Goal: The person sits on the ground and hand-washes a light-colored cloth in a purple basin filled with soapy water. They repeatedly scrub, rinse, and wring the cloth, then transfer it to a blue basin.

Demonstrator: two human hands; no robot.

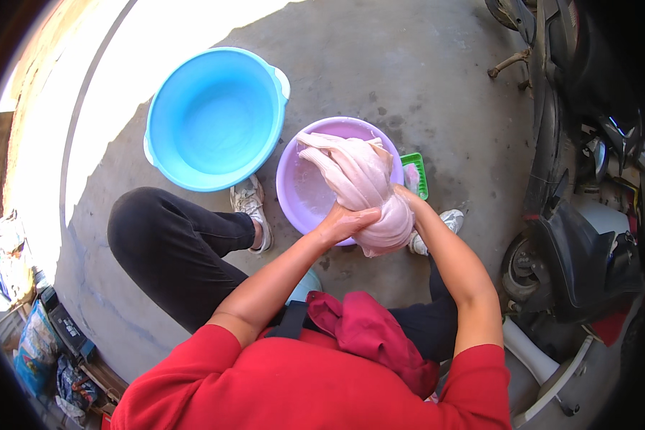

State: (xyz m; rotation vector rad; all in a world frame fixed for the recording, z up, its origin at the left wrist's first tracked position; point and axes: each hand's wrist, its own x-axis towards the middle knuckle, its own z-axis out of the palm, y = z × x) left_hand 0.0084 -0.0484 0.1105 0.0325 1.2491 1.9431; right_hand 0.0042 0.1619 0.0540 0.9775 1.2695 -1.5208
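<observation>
A wet, twisted pale pink knitted garment (355, 172) is bunched over the near right part of a purple plastic basin (285, 188). My left hand (349, 220) grips its lower part from the left, thumb across the cloth. My right hand (406, 196) holds the same bundle from the right, its fingers partly hidden by the fabric. Cloudy, sudsy water (317, 188) shows in the basin. To the basin's right, partly behind its rim, lies a green plastic soap tray (422, 174) with a pinkish-white item (410, 174) in it.
A larger blue plastic basin (215, 123) stands on the concrete floor (408, 59) at upper left, close to my shoe (247, 201). Along the right is a black scooter (559, 258). Dark red cloth (376, 333) lies on my lap. Bags (35, 344) are piled at lower left.
</observation>
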